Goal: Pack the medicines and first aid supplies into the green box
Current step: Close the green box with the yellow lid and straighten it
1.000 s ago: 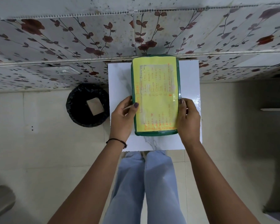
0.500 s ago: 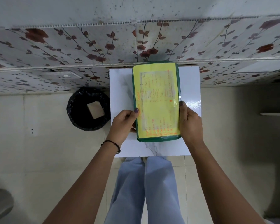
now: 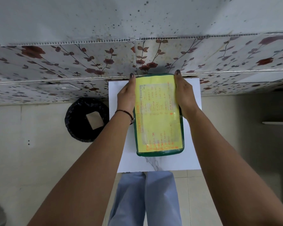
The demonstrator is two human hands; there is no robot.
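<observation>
The green box (image 3: 158,153) lies closed on the small white marble-look table (image 3: 191,144). Its lid carries a yellow sheet with orange writing under clear film. My left hand (image 3: 127,95) lies flat along the box's left side, fingers reaching to the far corner. My right hand (image 3: 185,93) presses the right side the same way, fingertips at the far right corner. Both hands clasp the far half of the box. No medicines or first aid supplies are visible; the inside of the box is hidden.
A black bin (image 3: 87,119) with a piece of cardboard in it stands on the floor left of the table. A wall with floral panels (image 3: 72,62) rises right behind the table. My legs in blue jeans (image 3: 145,198) are below the table's near edge.
Both hands slid from the near corners of the box forward along its sides to the far end. The box stays closed in the same place on the table.
</observation>
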